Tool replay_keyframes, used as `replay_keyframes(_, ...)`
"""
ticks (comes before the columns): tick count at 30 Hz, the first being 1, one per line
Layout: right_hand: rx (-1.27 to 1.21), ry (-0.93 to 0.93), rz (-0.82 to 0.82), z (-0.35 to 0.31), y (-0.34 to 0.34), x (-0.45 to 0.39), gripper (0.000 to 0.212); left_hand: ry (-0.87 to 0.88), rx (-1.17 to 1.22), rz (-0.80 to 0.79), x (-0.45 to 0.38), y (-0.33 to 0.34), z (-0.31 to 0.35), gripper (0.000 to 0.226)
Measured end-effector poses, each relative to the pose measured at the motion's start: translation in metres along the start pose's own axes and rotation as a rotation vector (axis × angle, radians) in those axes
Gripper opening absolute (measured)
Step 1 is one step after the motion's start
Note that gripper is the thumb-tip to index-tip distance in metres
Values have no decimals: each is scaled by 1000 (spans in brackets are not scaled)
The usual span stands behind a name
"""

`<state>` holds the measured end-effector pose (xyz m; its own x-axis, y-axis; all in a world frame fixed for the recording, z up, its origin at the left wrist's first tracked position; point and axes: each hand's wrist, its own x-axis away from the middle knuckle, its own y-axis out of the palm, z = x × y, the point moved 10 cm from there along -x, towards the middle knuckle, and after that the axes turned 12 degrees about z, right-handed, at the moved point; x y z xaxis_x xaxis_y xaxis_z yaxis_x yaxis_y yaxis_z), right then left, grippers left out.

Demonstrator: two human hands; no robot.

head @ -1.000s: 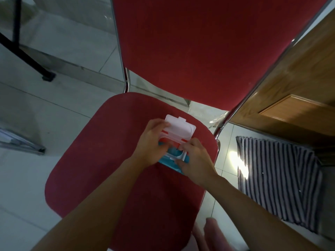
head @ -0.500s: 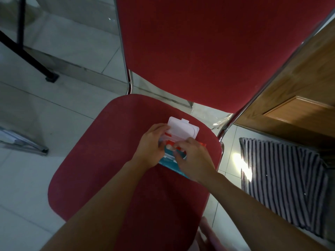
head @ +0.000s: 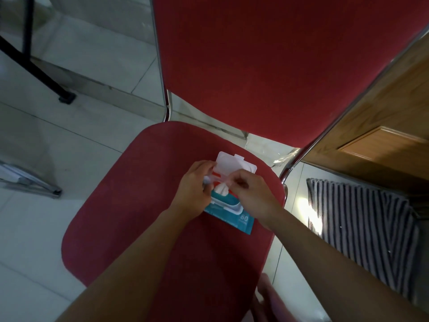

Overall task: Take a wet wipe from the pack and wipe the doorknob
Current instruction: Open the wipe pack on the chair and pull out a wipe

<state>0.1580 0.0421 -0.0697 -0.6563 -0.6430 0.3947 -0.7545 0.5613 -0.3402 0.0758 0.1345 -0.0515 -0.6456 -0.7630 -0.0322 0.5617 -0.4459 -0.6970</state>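
Pack: the teal wet-wipe pack [head: 228, 211] is lying on the red chair seat [head: 130, 205], its white lid [head: 234, 165] flipped open.
Wipe: a white wipe [head: 220, 189] is seen bunched at the opening, between both hands.
Right grip: the right hand [head: 251, 194] is pinched closed on the wipe's top.
Left grip: the left hand [head: 193, 189] is pressed closed on the pack's left edge.
Nearby: a striped cloth [head: 362, 231] is lying on the floor.
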Motion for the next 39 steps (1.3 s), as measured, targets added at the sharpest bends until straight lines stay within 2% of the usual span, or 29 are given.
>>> replay_keyframes(7, -346, 205, 38, 11, -15, 3, 24, -168, 10, 65, 4, -5, -14, 54)
replay_keyframes(12, -666, 385, 110, 17, -27, 6, 24, -192, 58, 57, 7, -2, -13, 55)
replay_keyframes(15, -702, 441, 174, 22, -38, 6, 27, -114, 115, -7, 9, 2, -5, 60)
replay_keyframes(19, -390, 373, 249, 27, -55, 4, 14, 12, 44, -86, 17, 4, 0, 48)
replay_keyframes(22, -310, 265, 125, 16, -47, 5, 28, 78, 22, -200, 25, 13, 5, 26)
replay_keyframes(24, -211, 149, 44, 5, -43, 7, 36, 99, 30, -233, 30, 17, 9, 21)
replay_keyframes(28, -5, 21, 5, 3, -46, 14, 39, 58, 70, -153, 28, 14, 9, 25)
replay_keyframes(32, 126, -30, -80, 11, -42, 25, 42, -28, 81, -82, 26, 8, 4, 41)
replay_keyframes(37, 207, -44, -139, 20, -34, 30, 39, -97, 20, 126, 24, -13, -5, 30)
replay_keyframes(39, 246, -57, -155, 22, -31, 31, 38, -84, 26, 148, 26, -14, 0, 32)
